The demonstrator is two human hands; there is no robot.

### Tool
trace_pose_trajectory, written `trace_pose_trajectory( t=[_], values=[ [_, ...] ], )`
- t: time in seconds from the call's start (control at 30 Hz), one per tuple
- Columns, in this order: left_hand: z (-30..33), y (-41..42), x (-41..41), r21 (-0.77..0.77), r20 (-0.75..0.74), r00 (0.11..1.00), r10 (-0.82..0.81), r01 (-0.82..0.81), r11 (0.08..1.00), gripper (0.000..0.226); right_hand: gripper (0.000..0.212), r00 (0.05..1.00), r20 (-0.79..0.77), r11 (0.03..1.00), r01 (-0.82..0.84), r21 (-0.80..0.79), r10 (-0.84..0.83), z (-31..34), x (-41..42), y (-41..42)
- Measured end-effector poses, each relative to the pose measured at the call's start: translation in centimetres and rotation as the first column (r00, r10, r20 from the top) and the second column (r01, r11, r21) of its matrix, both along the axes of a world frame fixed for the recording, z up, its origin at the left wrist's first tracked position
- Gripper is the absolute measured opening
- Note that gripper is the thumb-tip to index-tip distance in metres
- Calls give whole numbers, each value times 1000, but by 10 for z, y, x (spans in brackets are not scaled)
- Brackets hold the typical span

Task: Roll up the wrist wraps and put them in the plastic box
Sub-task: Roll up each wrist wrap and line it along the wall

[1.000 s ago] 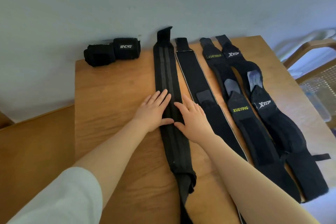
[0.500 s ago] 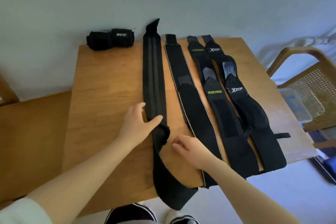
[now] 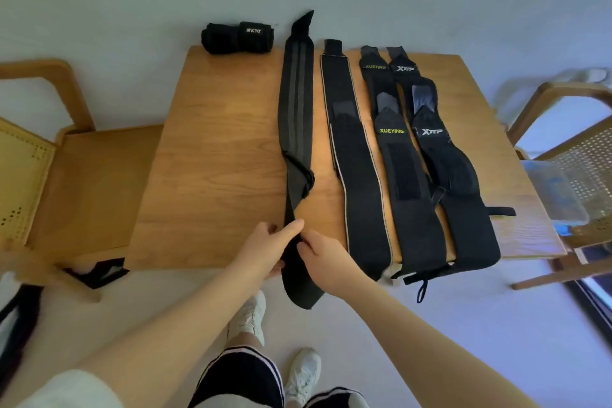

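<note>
A long black wrist wrap with grey stripes (image 3: 295, 99) lies lengthwise on the wooden table (image 3: 218, 149), creased at its middle, its near end hanging over the front edge. My left hand (image 3: 265, 247) and my right hand (image 3: 323, 255) both pinch that near end at the table's edge. To the right lie a white-edged wrap (image 3: 356, 169), a XUEYING wrap (image 3: 397, 159) and an XTEP wrap (image 3: 447, 169). A rolled black wrap (image 3: 236, 37) sits at the far left corner. The clear plastic box (image 3: 556, 192) rests on the chair at right.
A wooden chair (image 3: 66, 175) stands left of the table, with a black strap (image 3: 99, 272) hanging off its front. A cane-backed chair (image 3: 586, 156) stands at right. The wall runs behind the table. My legs and white shoes (image 3: 248, 318) are below.
My hands slid from the middle of the striped wrap back to its near end at the table's front edge. The wrap now has a crease at its middle. The view pulled back.
</note>
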State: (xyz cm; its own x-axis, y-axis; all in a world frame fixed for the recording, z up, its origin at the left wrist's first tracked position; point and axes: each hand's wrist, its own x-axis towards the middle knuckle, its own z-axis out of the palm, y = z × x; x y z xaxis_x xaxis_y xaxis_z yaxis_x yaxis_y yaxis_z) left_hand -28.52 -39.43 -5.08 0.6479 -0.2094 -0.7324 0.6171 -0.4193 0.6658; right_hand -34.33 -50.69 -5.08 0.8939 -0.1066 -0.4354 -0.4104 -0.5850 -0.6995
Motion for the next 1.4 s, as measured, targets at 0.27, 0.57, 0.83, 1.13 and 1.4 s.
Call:
trace_pose_trajectory(
  t=[0.27, 0.57, 0.83, 1.13, 1.4],
  values=[
    [-9, -7, -4, 82, 79, 997, 21, -28, 996, 53, 33, 1000, 8, 1000, -4, 3, 4, -3, -27, -12],
    [-9, 9, -4, -432, -358, 903, 235, -384, 816, 31, 47, 939, -232, 879, 325, 349, -255, -28, -67, -11],
    [-16, 35, -28, -215, -255, 961, -104, 48, 975, 35, 6, 851, -267, 749, 525, 405, -452, -25, -84, 22],
    [-14, 66, -54, -289, -280, 951, -129, 45, 956, 36, 42, 816, -168, 598, 529, 603, -553, -2, -112, 42],
    [-12, 66, -58, -300, -321, 944, -72, -29, 954, 34, 21, 839, 131, 812, 455, 365, -529, 7, -113, 62]
  ],
)
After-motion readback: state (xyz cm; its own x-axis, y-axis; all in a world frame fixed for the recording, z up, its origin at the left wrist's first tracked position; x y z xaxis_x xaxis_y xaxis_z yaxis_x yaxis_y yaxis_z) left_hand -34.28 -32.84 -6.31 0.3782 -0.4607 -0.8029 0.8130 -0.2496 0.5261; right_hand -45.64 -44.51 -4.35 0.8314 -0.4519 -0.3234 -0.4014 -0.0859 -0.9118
